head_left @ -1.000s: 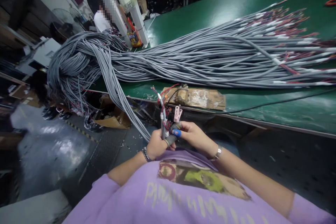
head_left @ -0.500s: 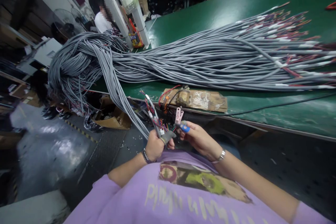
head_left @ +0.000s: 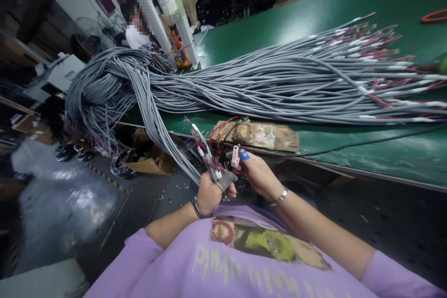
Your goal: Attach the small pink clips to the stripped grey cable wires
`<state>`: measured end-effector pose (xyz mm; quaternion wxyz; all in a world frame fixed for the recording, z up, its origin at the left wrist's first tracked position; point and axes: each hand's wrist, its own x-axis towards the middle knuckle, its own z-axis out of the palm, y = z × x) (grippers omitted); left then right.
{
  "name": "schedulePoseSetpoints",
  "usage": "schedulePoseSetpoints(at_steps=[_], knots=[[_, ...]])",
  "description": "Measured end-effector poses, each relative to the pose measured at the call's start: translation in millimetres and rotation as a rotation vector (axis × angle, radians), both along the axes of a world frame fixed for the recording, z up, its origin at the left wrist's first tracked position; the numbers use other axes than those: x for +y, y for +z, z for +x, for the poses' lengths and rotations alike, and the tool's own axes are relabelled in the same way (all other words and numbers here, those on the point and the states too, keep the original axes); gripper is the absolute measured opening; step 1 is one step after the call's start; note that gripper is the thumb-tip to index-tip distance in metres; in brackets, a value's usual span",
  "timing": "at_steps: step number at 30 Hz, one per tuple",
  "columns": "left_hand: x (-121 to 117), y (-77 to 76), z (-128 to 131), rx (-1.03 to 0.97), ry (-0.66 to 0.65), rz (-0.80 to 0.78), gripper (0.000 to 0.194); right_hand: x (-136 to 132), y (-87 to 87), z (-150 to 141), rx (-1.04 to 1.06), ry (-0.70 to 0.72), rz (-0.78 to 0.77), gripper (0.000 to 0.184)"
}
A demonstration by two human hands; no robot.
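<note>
My left hand [head_left: 208, 194] is closed around a few grey cable ends [head_left: 204, 153] whose stripped coloured wires fan up and to the left; a grey cot covers its thumb. My right hand [head_left: 257, 173], with a blue fingertip cot, pinches a small pink connector [head_left: 235, 156] just right of those wires. Both hands hover in front of my purple shirt, below the edge of the green bench [head_left: 349, 144]. The cables run from my left hand up to the big grey cable bundle [head_left: 265, 84].
The bundle lies across the green bench and spills over its left end toward the floor. A taped cardboard fixture [head_left: 260, 134] sits at the bench edge. A cardboard box [head_left: 150, 160] lies below. White posts [head_left: 159, 18] and a seated person [head_left: 134, 32] are at the far left.
The cable ends in my left hand have tilted from upright to leaning left. My right hand has lifted a little with the pink connector, staying beside the wires.
</note>
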<state>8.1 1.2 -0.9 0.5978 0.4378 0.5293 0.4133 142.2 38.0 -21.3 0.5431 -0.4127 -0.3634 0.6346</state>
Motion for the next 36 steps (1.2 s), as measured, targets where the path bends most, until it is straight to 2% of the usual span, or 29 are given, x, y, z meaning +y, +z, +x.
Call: schedulePoseSetpoints(at_steps=[2,4,10,15,21,27,32,36], knots=[[1,0.0,1,0.002,0.001,0.005,0.045,-1,1.3,-1,-0.118,-0.125,0.095,0.052],[2,-0.4,3,0.006,0.004,0.017,0.046,-1,3.4,-2,-0.13,-0.152,0.131,0.052],[2,-3.2,5,0.026,0.015,0.041,0.053,4,-3.1,-10,0.313,0.068,-0.111,0.047],[2,-6.9,3,0.023,0.004,0.059,0.053,8,-7.6,-10,0.47,0.054,-0.205,0.036],[1,-4.6,5,0.018,0.005,0.042,0.053,7,-7.3,-12,0.475,0.085,-0.196,0.041],[-1,-3.4,3,0.034,0.003,0.021,0.055,6,-11.3,-12,0.488,0.058,-0.236,0.042],[-6,1.2,0,0.046,-0.016,0.053,0.053,6,-4.7,-4,0.48,0.129,-0.236,0.038],[-7,6.3,0,0.044,-0.006,0.107,0.05,6,-0.8,-2,0.385,0.102,-0.18,0.033]])
